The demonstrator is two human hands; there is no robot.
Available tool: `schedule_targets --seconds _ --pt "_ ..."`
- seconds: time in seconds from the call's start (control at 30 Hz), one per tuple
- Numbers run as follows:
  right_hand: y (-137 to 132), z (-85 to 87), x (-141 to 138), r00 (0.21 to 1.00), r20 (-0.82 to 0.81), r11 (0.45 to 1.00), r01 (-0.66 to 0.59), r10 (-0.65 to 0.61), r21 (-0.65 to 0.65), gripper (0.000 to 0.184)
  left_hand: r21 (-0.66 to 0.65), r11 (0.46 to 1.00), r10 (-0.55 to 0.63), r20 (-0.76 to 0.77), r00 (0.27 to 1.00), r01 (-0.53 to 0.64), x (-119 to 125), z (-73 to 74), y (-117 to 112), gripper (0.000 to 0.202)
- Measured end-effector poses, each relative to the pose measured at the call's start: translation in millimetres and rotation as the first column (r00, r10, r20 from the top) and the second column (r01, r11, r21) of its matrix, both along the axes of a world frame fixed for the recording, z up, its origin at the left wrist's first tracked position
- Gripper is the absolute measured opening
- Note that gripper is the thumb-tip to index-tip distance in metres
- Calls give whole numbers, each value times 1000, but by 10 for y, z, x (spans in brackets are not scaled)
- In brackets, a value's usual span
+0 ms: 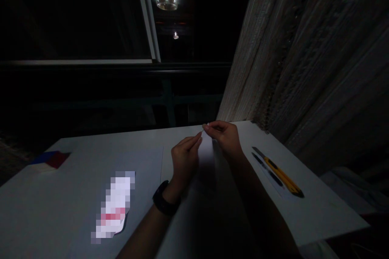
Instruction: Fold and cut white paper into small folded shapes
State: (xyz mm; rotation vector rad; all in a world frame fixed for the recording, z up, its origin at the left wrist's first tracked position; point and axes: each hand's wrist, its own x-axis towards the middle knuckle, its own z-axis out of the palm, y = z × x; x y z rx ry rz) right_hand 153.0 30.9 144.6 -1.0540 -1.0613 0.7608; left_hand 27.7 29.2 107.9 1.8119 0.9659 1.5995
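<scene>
Over the middle of the white table, both hands are close together at a pale piece of paper (207,149). My left hand (184,158), with a dark band on its wrist, pinches the paper's upper left side between thumb and fingertips. Slightly higher and to the right, my right hand (224,135) pinches the tip of the same paper. The fingertips nearly meet, and a thin edge shows between them. Shadow hides the lower part of the paper between my forearms.
A phone with a lit, blurred-out screen (115,200) lies left on a larger pale sheet (148,170). Right are a yellow utility knife (282,176) and a pen (267,170). A coloured block (50,161) sits far left. Behind the white table (322,210) hang curtains (258,40) beside a dark window.
</scene>
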Motion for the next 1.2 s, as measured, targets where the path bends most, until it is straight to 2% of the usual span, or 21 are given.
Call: schedule_targets --seconds 0.43,0.6,0.8,1.2 --pt "23 -15 6 998 -54 1000 12 -12 -4 27 4 1000 -11 -3 1000 11 2 6 2 22" --pt "47 -43 23 998 -66 1000 24 -24 -2 27 -123 992 -24 60 998 32 26 21 -7 24" --pt "40 -36 28 997 -74 1000 4 -5 -18 28 -297 950 -50 164 985 97 34 37 11 26" --pt "36 -20 19 999 -36 1000 4 -5 -21 30 -266 961 -27 168 985 72 38 30 1 24"
